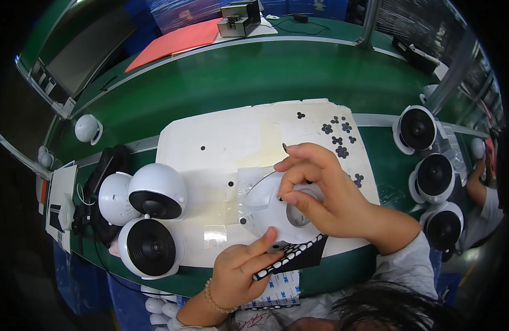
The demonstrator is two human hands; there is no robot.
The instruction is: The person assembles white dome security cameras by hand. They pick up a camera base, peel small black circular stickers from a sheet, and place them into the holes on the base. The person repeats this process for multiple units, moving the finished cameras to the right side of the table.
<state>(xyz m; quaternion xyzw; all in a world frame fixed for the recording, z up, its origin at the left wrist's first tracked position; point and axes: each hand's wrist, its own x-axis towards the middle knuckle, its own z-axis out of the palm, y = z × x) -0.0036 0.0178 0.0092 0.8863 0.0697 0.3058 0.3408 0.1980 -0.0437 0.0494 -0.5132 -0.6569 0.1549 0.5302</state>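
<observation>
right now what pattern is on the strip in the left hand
Black strip with white dots, clearest in the head view.

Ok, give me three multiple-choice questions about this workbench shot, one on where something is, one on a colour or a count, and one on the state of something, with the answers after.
1. Where does the white rounded camera shell under the hands lie?
A. on the white mat
B. on the red sheet
C. on the bare green bench

2. How many finished cameras with black round faces stand in the row at the right?
A. one
B. three
C. five

3. What is the left hand doing?
A. resting flat and empty
B. holding a black strip of white dots
C. gripping a screwdriver

Answers:
1. A, the shell sits in the middle of the white mat, under the right hand.
2. B, three black faces line up along the right edge.
3. B, the fingers pinch the dotted strip by the shell's lower edge.
</observation>
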